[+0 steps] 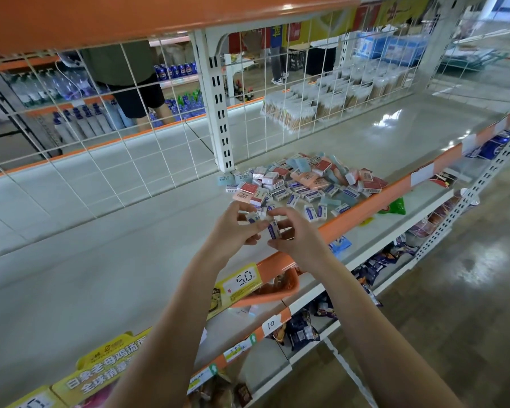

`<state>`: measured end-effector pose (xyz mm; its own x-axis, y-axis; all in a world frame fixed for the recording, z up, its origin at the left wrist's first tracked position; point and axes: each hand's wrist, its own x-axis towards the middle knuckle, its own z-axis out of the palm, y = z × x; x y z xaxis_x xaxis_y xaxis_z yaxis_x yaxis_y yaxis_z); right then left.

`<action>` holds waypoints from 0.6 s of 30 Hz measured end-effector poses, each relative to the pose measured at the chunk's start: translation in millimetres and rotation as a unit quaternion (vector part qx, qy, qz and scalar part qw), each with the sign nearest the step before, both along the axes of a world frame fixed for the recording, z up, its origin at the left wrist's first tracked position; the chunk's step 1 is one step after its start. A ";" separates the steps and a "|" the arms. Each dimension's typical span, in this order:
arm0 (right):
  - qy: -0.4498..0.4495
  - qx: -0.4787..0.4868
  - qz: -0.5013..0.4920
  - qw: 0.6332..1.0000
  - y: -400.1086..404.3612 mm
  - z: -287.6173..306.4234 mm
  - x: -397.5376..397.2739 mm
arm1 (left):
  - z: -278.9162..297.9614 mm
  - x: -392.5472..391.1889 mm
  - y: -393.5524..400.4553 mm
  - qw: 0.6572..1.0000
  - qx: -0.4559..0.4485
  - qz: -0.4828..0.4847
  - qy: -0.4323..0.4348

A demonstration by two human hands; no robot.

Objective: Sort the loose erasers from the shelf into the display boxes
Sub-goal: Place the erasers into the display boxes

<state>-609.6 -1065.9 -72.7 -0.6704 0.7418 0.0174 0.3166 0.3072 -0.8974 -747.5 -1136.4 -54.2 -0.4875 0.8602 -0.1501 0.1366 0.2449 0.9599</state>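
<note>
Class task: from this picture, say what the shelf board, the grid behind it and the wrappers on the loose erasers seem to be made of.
Shelf board: probably painted sheet metal; smooth, pale, glossy, it reflects light.
Grid: thin white rods crossing in squares, likely coated steel wire.
Eraser wrappers: printed sleeves with barcodes, seemingly paper or thin card; the picture leaves it open.

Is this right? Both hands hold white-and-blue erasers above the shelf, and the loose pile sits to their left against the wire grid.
Not quite. In the head view the pile of loose erasers lies beyond and to the right of the hands, not to their left. The rest holds: left hand and right hand each hold white-and-blue erasers above the shelf.
</note>
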 end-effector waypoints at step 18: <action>0.050 -0.099 0.001 0.994 -13.0 -3.6 -9.8 | -3.6 -12.3 -30.5 0.979 0.054 -0.038 -0.194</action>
<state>-619.4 -1078.9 -76.2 -0.6741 0.7360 -0.0616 0.2224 0.1227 -0.9672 -759.7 -1166.9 -57.8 -0.3464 0.9125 -0.2177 -0.2294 0.1426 0.9628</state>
